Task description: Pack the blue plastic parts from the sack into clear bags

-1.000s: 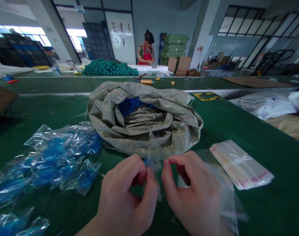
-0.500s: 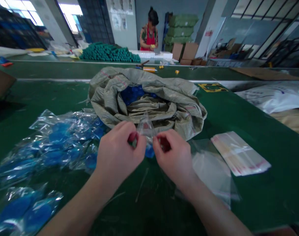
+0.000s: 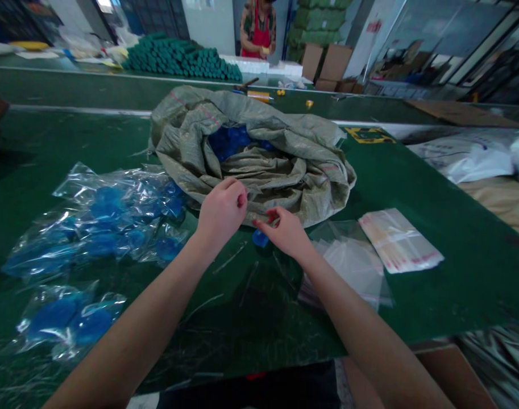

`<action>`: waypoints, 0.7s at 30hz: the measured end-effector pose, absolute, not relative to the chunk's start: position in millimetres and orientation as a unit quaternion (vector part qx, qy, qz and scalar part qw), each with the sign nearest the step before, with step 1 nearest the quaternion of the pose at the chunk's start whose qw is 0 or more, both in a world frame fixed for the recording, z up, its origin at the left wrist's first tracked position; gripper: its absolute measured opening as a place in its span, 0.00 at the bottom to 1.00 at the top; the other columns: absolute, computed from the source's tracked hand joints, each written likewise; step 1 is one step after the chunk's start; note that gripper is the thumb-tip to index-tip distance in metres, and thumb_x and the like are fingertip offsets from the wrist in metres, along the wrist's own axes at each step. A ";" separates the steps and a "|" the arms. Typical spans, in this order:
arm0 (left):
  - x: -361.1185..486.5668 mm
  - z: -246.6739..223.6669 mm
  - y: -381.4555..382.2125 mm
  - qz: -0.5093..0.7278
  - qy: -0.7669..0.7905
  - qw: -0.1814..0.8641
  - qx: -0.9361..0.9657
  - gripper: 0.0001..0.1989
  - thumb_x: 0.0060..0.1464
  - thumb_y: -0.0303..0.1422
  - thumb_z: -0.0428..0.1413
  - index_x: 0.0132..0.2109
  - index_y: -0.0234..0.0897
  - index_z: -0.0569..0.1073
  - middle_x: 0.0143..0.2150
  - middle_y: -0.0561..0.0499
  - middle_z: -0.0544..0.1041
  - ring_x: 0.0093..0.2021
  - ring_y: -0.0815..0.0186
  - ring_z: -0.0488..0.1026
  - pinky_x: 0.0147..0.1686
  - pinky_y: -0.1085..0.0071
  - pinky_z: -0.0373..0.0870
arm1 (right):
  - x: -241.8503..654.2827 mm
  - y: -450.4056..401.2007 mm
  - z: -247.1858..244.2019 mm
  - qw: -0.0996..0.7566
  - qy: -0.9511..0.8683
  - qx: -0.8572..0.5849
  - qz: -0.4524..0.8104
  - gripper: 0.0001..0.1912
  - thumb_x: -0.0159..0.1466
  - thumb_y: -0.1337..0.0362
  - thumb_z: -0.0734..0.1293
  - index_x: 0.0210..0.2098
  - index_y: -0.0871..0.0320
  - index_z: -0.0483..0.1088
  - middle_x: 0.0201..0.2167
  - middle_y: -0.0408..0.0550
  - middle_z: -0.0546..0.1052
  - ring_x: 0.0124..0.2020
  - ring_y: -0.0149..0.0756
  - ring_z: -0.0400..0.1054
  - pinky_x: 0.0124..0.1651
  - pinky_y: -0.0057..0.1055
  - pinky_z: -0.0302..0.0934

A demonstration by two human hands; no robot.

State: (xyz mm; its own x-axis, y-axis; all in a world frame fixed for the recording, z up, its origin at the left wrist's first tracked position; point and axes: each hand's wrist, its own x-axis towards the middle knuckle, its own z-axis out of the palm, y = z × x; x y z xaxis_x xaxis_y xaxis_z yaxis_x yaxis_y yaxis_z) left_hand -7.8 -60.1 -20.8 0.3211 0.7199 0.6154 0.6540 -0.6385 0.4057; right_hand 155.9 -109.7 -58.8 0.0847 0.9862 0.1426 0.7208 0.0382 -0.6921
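My left hand (image 3: 223, 209) is closed in front of the sack; a faint clear sliver shows by its fingers, too small to name. To its right, my right hand (image 3: 286, 230) has thumb and fingers apart, with nothing visible between them. Just below its thumb, a small blue piece (image 3: 260, 237) sits on the green table. A large woven sack (image 3: 186, 130) lies with its mouth rolled open, and blue pieces (image 3: 231, 142) show inside. On the left, several clear bags with blue discs (image 3: 101, 244) lie in a heap.
Loose clear bags (image 3: 348, 264) and a stack of flat bags (image 3: 399, 241) lie to the right. Two bagged blue discs (image 3: 71, 321) are near the front left. Beyond the sack are green rods (image 3: 178, 57), an orange tube (image 3: 259, 96) and a person in a red apron (image 3: 258, 34).
My hands, pinching clear plastic close together before, are now apart. The left has moved up and the right has opened its fingers. The view has tilted down.
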 end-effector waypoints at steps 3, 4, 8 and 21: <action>-6.4 -26.1 -58.4 0.396 0.423 0.034 0.814 0.11 0.54 0.22 0.49 0.26 0.37 0.62 0.36 0.47 0.76 0.38 0.65 0.72 0.39 0.69 0.68 | 157.1 -118.2 -72.4 0.252 -0.678 -0.670 0.168 0.31 0.53 0.47 0.74 0.47 0.65 0.70 0.40 0.59 0.77 0.43 0.45 0.72 0.48 0.41 0.65; -6.1 -26.9 -58.1 0.396 0.421 0.032 0.815 0.11 0.55 0.22 0.49 0.26 0.37 0.63 0.36 0.47 0.76 0.39 0.65 0.72 0.39 0.69 0.68 | 157.3 -120.0 -76.9 0.239 -0.692 -0.662 0.160 0.31 0.53 0.47 0.74 0.47 0.65 0.70 0.41 0.60 0.76 0.45 0.47 0.71 0.50 0.43 0.64; -7.0 -27.7 -58.1 0.378 0.404 0.024 0.833 0.09 0.56 0.22 0.49 0.30 0.36 0.67 0.39 0.46 0.77 0.40 0.64 0.73 0.40 0.69 0.69 | 159.0 -124.5 -85.5 0.239 -0.717 -0.637 0.153 0.23 0.55 0.55 0.74 0.44 0.63 0.71 0.40 0.56 0.75 0.46 0.45 0.71 0.52 0.44 0.65; 3.7 -31.4 -66.4 0.343 0.350 0.112 0.864 0.13 0.56 0.23 0.50 0.39 0.37 0.79 0.45 0.47 0.81 0.45 0.62 0.77 0.49 0.63 0.74 | 170.9 -151.4 -52.7 0.467 -0.689 -0.551 0.051 0.26 0.54 0.67 0.71 0.51 0.56 0.62 0.49 0.56 0.66 0.49 0.43 0.67 0.40 0.37 0.72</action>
State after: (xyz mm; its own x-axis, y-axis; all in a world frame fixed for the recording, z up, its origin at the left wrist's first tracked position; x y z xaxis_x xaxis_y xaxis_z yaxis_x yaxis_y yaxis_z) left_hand 3.7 -66.4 -31.4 0.5188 0.6822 0.5152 0.5284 -0.7297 0.4341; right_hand 170.9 -151.4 -52.7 0.0441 0.8076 0.5881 0.7119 0.3876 -0.5857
